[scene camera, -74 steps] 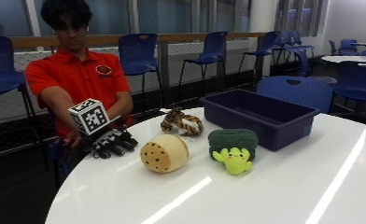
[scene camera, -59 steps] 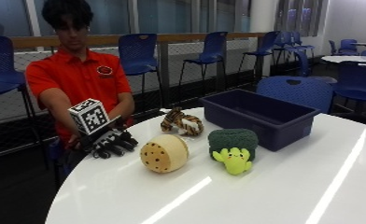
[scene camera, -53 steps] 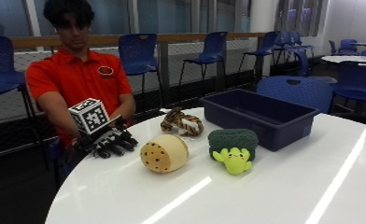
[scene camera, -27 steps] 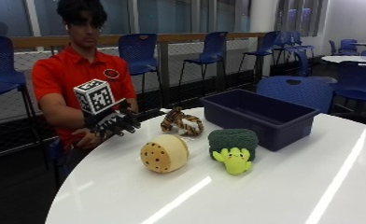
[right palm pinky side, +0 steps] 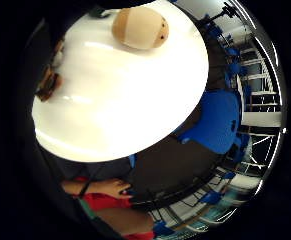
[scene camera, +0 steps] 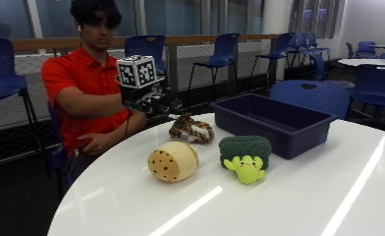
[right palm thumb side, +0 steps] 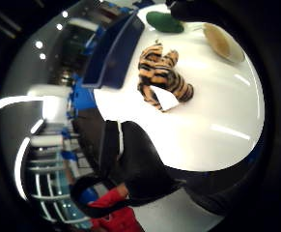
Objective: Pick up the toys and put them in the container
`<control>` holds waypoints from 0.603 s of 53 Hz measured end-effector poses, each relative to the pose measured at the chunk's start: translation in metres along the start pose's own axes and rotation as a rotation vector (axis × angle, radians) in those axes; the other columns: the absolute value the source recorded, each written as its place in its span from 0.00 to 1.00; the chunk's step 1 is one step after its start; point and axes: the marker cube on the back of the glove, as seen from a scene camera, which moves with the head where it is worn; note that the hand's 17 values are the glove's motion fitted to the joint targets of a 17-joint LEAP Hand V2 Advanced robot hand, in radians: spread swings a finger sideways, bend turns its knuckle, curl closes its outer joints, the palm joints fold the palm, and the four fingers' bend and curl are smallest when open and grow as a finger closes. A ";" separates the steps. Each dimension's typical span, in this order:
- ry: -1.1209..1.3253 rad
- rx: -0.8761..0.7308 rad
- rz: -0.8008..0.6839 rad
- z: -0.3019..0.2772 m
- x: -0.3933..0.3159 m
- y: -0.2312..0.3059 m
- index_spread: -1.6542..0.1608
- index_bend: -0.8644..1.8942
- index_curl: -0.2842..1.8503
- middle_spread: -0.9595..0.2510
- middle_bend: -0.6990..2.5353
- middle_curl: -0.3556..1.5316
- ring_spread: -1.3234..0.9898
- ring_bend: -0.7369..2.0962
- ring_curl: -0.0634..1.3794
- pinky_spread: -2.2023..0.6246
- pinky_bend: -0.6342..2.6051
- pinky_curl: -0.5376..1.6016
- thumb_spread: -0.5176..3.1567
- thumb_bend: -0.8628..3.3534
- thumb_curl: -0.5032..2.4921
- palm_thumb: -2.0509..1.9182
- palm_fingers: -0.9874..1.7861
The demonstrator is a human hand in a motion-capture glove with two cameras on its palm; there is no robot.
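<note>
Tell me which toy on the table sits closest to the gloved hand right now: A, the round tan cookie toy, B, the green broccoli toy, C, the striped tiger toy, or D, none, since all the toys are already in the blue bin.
C: the gloved right hand hovers in the air just above and behind the striped tiger toy, while the cookie toy and broccoli toy lie nearer the camera and the blue bin shows no toys.
</note>
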 end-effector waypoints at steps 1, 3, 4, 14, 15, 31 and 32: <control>0.002 -0.004 -0.002 0.001 -0.002 -0.002 0.71 0.39 0.30 0.66 0.27 0.35 0.51 0.32 0.15 0.78 0.33 0.40 0.45 0.19 0.22 0.49 0.34; 0.003 -0.012 -0.006 0.002 -0.005 -0.006 0.71 0.39 0.30 0.66 0.27 0.35 0.51 0.32 0.15 0.78 0.33 0.41 0.45 0.19 0.22 0.49 0.34; 0.003 -0.015 -0.006 0.003 -0.006 -0.008 0.71 0.39 0.30 0.66 0.27 0.36 0.51 0.32 0.15 0.78 0.33 0.41 0.45 0.19 0.22 0.49 0.34; 0.023 -0.032 -0.018 0.009 -0.017 -0.021 0.71 0.39 0.31 0.66 0.27 0.36 0.51 0.32 0.15 0.78 0.33 0.41 0.44 0.19 0.22 0.49 0.34; 0.024 -0.033 -0.020 0.009 -0.018 -0.023 0.71 0.38 0.31 0.66 0.27 0.36 0.52 0.32 0.15 0.78 0.33 0.41 0.44 0.19 0.22 0.49 0.34; 0.041 -0.065 -0.074 0.022 -0.052 -0.059 0.71 0.36 0.28 0.68 0.26 0.35 0.53 0.32 0.17 0.80 0.40 0.44 0.43 0.19 0.22 0.49 0.33; 0.043 -0.070 -0.078 0.024 -0.055 -0.062 0.71 0.36 0.28 0.69 0.26 0.35 0.54 0.32 0.17 0.80 0.41 0.44 0.43 0.19 0.22 0.49 0.33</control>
